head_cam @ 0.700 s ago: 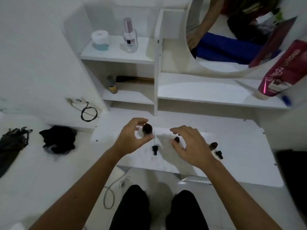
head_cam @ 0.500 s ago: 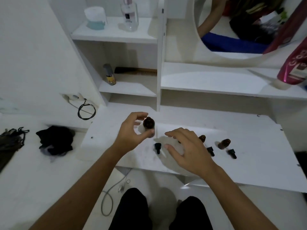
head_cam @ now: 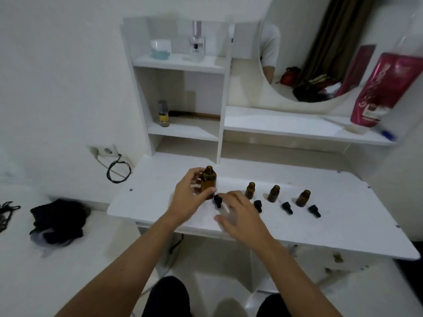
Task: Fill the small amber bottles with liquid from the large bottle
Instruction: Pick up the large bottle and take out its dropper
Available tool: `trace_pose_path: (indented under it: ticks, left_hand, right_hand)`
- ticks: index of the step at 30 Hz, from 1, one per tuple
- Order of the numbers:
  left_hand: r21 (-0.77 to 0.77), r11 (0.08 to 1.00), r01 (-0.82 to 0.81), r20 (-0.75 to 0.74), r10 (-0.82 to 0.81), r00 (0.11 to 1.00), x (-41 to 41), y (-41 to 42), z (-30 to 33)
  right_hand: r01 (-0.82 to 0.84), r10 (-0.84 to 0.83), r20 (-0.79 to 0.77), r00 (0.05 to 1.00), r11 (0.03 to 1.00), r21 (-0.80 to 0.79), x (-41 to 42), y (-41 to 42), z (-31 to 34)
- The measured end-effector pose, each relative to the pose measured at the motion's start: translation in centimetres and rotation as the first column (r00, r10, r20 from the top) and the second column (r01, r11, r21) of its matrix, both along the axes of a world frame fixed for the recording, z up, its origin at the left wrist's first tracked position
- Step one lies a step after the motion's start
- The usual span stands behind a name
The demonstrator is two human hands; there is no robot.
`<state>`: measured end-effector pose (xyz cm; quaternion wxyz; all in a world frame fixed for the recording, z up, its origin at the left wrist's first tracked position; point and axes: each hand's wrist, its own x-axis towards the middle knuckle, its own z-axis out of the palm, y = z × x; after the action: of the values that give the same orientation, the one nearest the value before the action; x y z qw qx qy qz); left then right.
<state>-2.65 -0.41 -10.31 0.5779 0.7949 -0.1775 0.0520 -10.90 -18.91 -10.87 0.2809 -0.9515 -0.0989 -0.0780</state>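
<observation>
My left hand (head_cam: 191,197) grips the large amber bottle (head_cam: 208,180), which stands upright and uncapped on the white desk (head_cam: 343,225). Its black dropper cap (head_cam: 217,200) lies just in front of it, at the fingertips of my right hand (head_cam: 240,213). That hand hovers low over the desk with fingers spread and holds nothing. To the right stand three small amber bottles (head_cam: 250,190) (head_cam: 273,193) (head_cam: 303,198) in a row, all uncapped. In front of each lies a black dropper cap (head_cam: 258,205) (head_cam: 287,207) (head_cam: 314,210).
White shelves rise behind the desk with a small yellow-labelled bottle (head_cam: 163,113), a clear pump bottle (head_cam: 196,42) and a jar (head_cam: 161,48). A round mirror (head_cam: 320,53) and a pink tube (head_cam: 384,88) are at the right. Black cloth (head_cam: 57,219) lies left, below a wall socket with a cable (head_cam: 117,170).
The view has tilted up and back, so all three small bottles and the mirror show more fully. My right hand has shifted left toward the cap by the large bottle. My left hand keeps its grip.
</observation>
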Motion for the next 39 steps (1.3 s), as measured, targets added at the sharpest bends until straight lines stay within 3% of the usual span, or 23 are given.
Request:
trace_pose_path:
  ticks: [4, 11, 19, 25, 39]
  left_hand:
    - [-0.012, 1.0, -0.016, -0.012, 0.016, 1.0, -0.1, 0.1, -0.2]
    - [0.005, 0.999, -0.045, -0.012, 0.046, 0.999, 0.2, 0.1, -1.0]
    - [0.012, 0.998, -0.062, -0.041, 0.062, 0.997, 0.8, 0.1, -1.2]
    - [-0.001, 0.998, -0.068, -0.05, 0.068, 0.996, 1.2, 0.2, -1.4]
    - [0.001, 0.998, -0.066, -0.075, 0.066, 0.995, 1.3, 0.3, -1.7]
  right_hand:
    - [0.042, -0.04, 0.088, 0.995, 0.999, -0.023, 0.8, 0.6, -0.4]
    - [-0.017, 0.034, 0.149, 0.988, 0.993, -0.115, 1.2, 0.9, -0.3]
    - [-0.152, 0.175, 0.101, 0.979, 0.968, -0.2, 1.9, 0.9, -0.1]
    - [-0.147, 0.162, 0.136, 0.977, 0.982, -0.116, 2.1, 0.8, -0.3]
    - [-0.192, 0.215, 0.149, 0.965, 0.97, -0.152, 1.5, 0.3, 0.3]
